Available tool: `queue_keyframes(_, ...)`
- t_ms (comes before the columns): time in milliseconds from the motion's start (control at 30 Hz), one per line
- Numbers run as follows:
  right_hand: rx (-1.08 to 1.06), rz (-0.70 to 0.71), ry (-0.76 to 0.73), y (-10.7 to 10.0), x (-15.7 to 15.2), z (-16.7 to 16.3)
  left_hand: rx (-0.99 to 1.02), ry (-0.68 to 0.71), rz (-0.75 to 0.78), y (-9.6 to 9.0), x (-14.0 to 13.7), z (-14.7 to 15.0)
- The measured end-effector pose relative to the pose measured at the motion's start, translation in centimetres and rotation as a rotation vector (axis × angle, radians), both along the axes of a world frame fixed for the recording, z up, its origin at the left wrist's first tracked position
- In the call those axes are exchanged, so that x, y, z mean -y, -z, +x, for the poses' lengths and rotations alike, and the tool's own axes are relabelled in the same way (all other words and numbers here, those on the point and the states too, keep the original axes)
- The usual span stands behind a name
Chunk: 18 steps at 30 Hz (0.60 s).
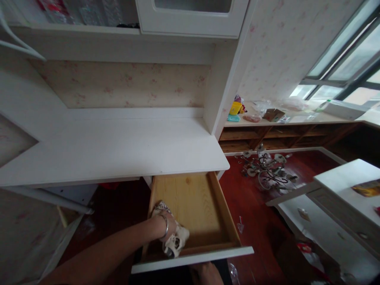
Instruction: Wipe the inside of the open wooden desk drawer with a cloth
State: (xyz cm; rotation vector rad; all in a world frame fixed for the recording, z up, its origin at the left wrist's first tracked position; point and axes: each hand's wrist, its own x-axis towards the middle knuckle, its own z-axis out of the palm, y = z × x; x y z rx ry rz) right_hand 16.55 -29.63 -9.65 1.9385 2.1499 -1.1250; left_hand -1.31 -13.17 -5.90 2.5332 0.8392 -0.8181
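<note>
A wooden drawer (208, 206) stands pulled out from under a white desk (113, 146). My left hand (169, 231), with a metal bangle on the wrist, reaches into the drawer's near left corner and grips a patterned white cloth (175, 239) pressed against the drawer bottom. My right hand (208, 273) is partly seen at the bottom edge, just under the drawer's white front panel (192, 259); whether it holds the panel is hidden.
A red wooden floor (255, 221) lies to the right, with a tangled lamp fixture (267, 168) on it. A low wooden ledge (285, 118) under the window carries small items. White furniture (335, 206) stands at the right. Cabinets hang above the desk.
</note>
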Motion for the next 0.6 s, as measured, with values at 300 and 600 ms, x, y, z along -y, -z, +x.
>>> queue_keyframes(300,0.025,-0.002,0.026,-0.5,0.0,-0.5,0.036,-0.239,0.305,1.7,-5.9,-2.4)
queue_keyframes(600,0.015,-0.001,0.042,-1.0,-0.3,-0.7,0.156,-0.332,0.421,0.1,-12.0,-3.0)
